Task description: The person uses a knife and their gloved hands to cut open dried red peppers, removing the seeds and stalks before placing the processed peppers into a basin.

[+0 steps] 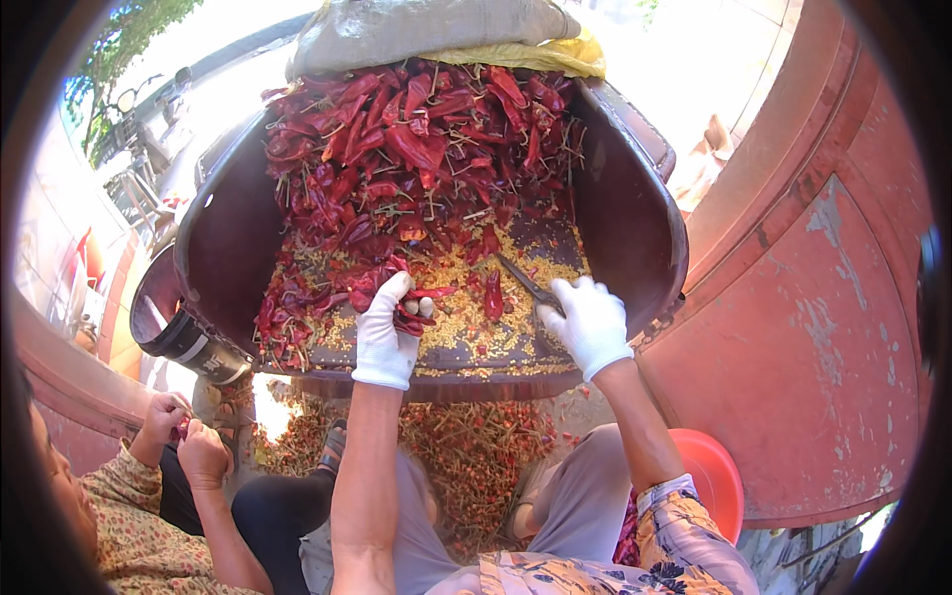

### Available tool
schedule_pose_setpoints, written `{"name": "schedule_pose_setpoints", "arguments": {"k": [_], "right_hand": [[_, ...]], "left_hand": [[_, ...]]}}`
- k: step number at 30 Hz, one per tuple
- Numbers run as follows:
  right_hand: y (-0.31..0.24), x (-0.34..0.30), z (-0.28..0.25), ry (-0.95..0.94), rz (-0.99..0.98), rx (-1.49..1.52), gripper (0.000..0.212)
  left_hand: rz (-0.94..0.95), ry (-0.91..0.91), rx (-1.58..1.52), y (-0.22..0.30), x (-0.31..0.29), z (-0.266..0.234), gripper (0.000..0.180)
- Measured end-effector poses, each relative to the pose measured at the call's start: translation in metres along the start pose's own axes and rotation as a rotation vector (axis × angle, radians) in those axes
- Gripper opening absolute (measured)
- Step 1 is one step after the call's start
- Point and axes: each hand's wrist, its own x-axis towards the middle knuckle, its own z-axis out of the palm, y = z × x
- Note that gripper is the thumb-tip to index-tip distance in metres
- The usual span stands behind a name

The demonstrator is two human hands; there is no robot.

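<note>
My left hand (385,342), in a white glove, is closed round several dried red chili peppers (369,288) near the front of a dark brown tub (635,213). To its right, my gloved right hand (592,322) grips a pair of dark metal scissors (528,282), whose blades point up and to the left. A single red chili (493,296) lies just left of the scissors. Yellow seeds (451,332) are scattered over the tub's bottom around both hands. Behind them rises a heap of dried red chilies (407,139) with thin stems.
A grey and yellow sack (426,30) covers the tub's far end. At left, a co-worker's bare hands (188,436) hold something red. A black bucket (198,342) stands left of the tub, and a red basin (709,476) by my right arm. Stems (476,466) litter the floor.
</note>
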Motion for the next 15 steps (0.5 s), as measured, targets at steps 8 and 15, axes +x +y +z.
{"name": "schedule_pose_setpoints", "arguments": {"k": [8, 15], "right_hand": [[-0.055, 0.018, 0.039, 0.044, -0.077, 0.181, 0.034], [-0.063, 0.018, 0.037, 0.15, -0.229, 0.826, 0.027]], "left_hand": [[-0.076, -0.077, 0.221, -0.008, -0.012, 0.025, 0.007], [-0.298, -0.22, 0.258, -0.016, -0.011, 0.01, 0.005]]}}
